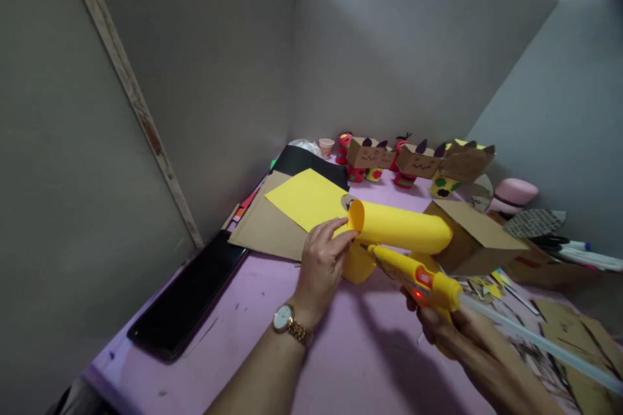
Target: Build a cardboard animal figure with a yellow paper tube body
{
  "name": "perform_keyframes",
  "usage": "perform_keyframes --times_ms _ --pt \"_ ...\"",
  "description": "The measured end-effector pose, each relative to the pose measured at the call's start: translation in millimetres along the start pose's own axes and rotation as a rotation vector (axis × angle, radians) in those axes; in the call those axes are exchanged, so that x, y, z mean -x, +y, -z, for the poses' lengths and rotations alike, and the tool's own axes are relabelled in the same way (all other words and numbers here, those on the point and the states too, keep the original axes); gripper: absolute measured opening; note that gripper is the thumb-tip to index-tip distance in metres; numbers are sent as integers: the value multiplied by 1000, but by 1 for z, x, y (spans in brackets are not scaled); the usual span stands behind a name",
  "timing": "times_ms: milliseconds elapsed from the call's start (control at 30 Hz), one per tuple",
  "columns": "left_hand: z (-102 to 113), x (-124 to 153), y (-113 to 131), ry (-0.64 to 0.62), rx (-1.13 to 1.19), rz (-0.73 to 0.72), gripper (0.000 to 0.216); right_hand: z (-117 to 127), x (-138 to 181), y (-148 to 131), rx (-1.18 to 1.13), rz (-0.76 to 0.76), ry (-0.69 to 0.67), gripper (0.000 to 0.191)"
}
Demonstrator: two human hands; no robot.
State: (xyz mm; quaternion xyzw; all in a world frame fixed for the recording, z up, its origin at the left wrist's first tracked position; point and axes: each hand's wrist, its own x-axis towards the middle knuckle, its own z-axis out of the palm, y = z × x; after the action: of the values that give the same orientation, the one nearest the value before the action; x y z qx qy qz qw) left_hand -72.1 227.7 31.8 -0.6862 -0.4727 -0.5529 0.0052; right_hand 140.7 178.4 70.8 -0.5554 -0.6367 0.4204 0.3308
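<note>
The yellow paper tube [406, 225] lies crosswise near the middle of the desk [257, 331], above a shorter yellow paper piece [359, 266]; whether the two are joined cannot be told. The left hand [324, 258] pinches the tube's open left rim between thumb and fingers. The right hand [448, 331] has its fingers wrapped around the handle of a yellow hot glue gun [413, 275], the nozzle just beside the tube's underside near that rim; contact there cannot be made out. A translucent glue stick [545, 345] trails from its rear toward the desk's right side.

The tube looks light, thin-walled and springy, likely to crease or flatten under a hard squeeze. A gentle pinch at the rim or a loose grip around its middle should suit it, with fingers away from the nozzle, which may be hot.

Behind the tube's right end, a cardboard box [487, 233] limits movement; whether they touch is unclear. A black phone [189, 298] lies along the desk's left edge, and paper sheets [306, 198] reach toward the back left corner. The widest room for moving appears to be toward the near edge.
</note>
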Motion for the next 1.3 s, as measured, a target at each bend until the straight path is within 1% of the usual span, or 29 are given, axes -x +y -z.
perform_keyframes --times_ms 133,300,500,567,633,667,800,867,933,1033,1167,1233,1300 --pt "1 0 1 -5 -10 4 26 -1 0 3 1 -17 13 47" --pt "1 0 1 -12 -18 15 26 0 1 9 87 -38 50 54" --pt "1 1 2 -10 -26 35 27 1 1 17 206 62 142 49" --pt "1 1 3 -11 -25 38 27 3 -1 20 216 92 112 47" --pt "1 1 3 -13 -25 39 27 6 -4 23 239 96 56 45" --pt "1 1 3 -14 -26 39 27 7 -5 24 250 97 48 43" --pt "0 1 3 -13 -29 45 27 9 -7 26 276 143 134 39" --pt "0 1 3 -15 -27 46 27 10 -7 25 290 139 85 39" --pt "0 1 4 -19 -27 44 27 10 -6 25 275 98 55 42" --pt "0 2 4 -20 -31 44 28 8 -3 22 179 27 69 46" --pt "0 2 4 -16 -34 46 28 7 2 18 76 18 -18 41" --pt "0 2 4 -16 -33 48 28 6 3 16 67 10 0 41" --pt "0 2 4 -15 -32 49 27 5 3 14 54 -2 44 47"
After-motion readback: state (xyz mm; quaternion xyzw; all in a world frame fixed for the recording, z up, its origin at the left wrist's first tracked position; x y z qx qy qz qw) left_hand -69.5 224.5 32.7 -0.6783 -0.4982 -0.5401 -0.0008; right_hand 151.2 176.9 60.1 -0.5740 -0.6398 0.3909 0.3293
